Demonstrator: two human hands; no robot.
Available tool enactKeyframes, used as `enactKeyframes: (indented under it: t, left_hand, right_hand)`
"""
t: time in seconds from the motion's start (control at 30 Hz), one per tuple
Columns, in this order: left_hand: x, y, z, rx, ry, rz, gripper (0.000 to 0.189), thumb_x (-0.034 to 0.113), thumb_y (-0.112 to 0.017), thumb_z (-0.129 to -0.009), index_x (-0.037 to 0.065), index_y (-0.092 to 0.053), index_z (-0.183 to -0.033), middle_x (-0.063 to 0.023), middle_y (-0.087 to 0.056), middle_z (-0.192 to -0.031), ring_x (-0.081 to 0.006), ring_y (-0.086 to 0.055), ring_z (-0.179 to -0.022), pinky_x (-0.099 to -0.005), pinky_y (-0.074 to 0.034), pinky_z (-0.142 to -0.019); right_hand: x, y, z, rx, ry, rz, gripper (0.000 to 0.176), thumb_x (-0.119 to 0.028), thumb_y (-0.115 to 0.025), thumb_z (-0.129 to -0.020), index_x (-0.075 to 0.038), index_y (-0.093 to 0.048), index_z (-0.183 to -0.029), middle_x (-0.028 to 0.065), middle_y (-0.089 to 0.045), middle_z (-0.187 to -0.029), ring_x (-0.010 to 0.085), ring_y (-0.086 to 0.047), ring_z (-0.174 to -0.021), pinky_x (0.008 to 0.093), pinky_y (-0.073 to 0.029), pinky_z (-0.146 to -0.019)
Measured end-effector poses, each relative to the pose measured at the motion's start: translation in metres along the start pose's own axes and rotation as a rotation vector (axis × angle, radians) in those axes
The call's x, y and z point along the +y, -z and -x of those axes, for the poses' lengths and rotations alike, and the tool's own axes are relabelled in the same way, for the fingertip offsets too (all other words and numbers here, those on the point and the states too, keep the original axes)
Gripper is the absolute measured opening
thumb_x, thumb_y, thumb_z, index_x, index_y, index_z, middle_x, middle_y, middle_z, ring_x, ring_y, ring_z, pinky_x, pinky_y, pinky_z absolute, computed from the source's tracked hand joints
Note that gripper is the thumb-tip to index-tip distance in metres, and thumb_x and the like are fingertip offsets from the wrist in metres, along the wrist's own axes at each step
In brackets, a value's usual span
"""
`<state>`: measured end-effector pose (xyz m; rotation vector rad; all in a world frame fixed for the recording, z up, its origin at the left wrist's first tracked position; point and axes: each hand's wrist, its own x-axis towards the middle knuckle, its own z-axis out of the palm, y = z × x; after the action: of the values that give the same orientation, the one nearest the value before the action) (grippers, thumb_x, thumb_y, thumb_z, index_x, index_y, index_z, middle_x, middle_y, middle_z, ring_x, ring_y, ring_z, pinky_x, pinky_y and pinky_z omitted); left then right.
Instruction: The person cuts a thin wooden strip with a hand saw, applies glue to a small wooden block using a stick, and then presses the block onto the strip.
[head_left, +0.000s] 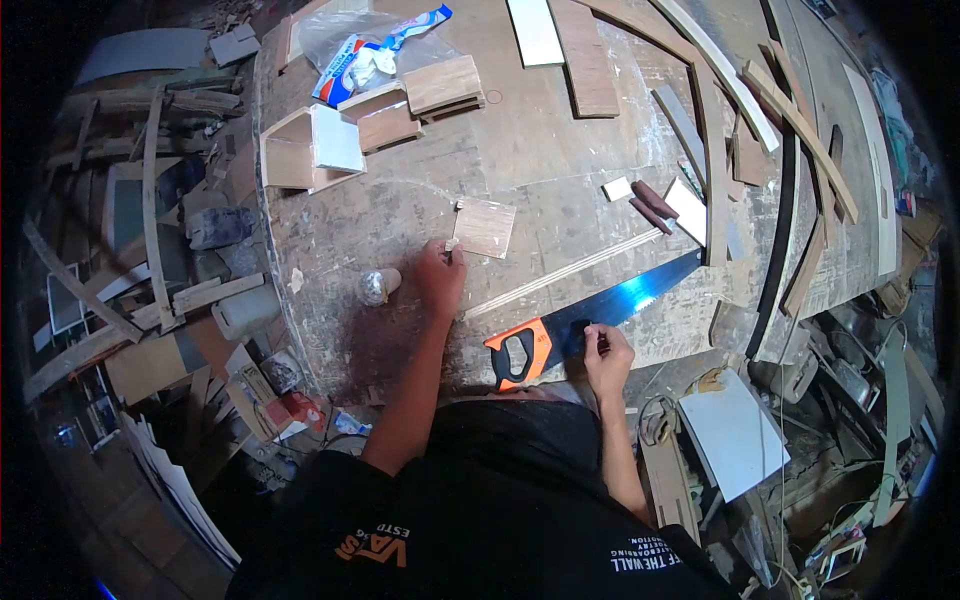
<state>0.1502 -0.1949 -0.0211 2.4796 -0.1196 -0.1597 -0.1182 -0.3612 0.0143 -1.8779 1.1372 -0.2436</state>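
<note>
My left hand (440,275) is closed, with a small pale piece (452,244) at its fingertips. Just beyond those fingertips lies a thin square wooden panel (486,228) on the worktable. My right hand (607,355) is pinched by the lower edge of a handsaw (600,308) with an orange and black handle; what the pinch holds, if anything, is too small to make out. The saw lies flat, its handle toward me. Thin wooden strips (570,270) run alongside it. Left of my left hand, a small jar-like container (378,286) lies on its side.
Small wooden boxes (312,150) and a plastic bag with a blue-and-white packet (365,60) occupy the back left. Brown rolled pieces (654,206), a white block (617,189) and long wood strips (715,160) lie at right. Scrap wood clutters the floor around the worktable (330,240).
</note>
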Motion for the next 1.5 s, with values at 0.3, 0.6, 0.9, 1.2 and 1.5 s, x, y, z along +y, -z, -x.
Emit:
enactKeyframes:
  t: [0.3, 0.6, 0.9, 1.2, 1.5]
  left_hand:
    - [0.001, 0.001, -0.004, 0.015, -0.037, -0.065, 0.016, 0.018, -0.07, -0.086, 0.002, -0.068, -0.089, -0.0194, -0.069, -0.078, -0.0383, -0.068, -0.073, -0.0467, -0.052, -0.066]
    - [0.001, 0.0, -0.005, -0.042, -0.047, -0.126, 0.017, 0.019, -0.067, -0.088, 0.002, -0.069, -0.092, -0.0205, -0.069, -0.085, -0.041, -0.067, -0.081, -0.049, -0.052, -0.072]
    - [0.002, -0.001, -0.002, -0.019, -0.089, -0.19, 0.019, 0.022, -0.066, -0.09, 0.003, -0.067, -0.095, -0.0197, -0.069, -0.086, -0.0409, -0.067, -0.082, -0.0491, -0.052, -0.071]
    - [-0.004, -0.006, -0.003, 0.004, -0.13, -0.253, 0.02, 0.023, -0.065, -0.091, 0.004, -0.066, -0.092, -0.0213, -0.069, -0.083, -0.0417, -0.068, -0.078, -0.0485, -0.053, -0.069]
    - [0.0, -0.007, -0.003, -0.011, -0.101, -0.218, 0.019, 0.022, -0.062, -0.092, 0.003, -0.065, -0.091, -0.0208, -0.067, -0.087, -0.0432, -0.065, -0.084, -0.0523, -0.051, -0.072]
  right_hand:
    - [-0.003, 0.004, 0.0, 0.006, -0.005, -0.01, 0.015, -0.014, -0.069, -0.091, 0.001, -0.073, -0.091, 0.0162, -0.07, -0.081, 0.0238, -0.068, -0.066, 0.0341, -0.053, -0.064]
    - [-0.005, 0.006, 0.0, 0.003, -0.008, 0.004, 0.017, -0.015, -0.069, -0.091, 0.001, -0.073, -0.091, 0.0168, -0.07, -0.08, 0.0249, -0.068, -0.066, 0.0345, -0.053, -0.065]
    - [-0.002, 0.007, 0.005, 0.004, -0.028, 0.007, 0.017, -0.015, -0.068, -0.091, 0.001, -0.073, -0.092, 0.0169, -0.07, -0.08, 0.0254, -0.068, -0.066, 0.0352, -0.053, -0.065]
    - [0.003, 0.006, 0.006, -0.014, -0.037, 0.019, 0.017, -0.016, -0.069, -0.091, 0.001, -0.073, -0.092, 0.017, -0.07, -0.079, 0.025, -0.068, -0.065, 0.0355, -0.052, -0.062]
    - [0.004, 0.004, 0.006, -0.023, -0.041, 0.031, 0.016, -0.014, -0.069, -0.091, 0.001, -0.073, -0.092, 0.0173, -0.071, -0.082, 0.0274, -0.07, -0.068, 0.0361, -0.054, -0.065]
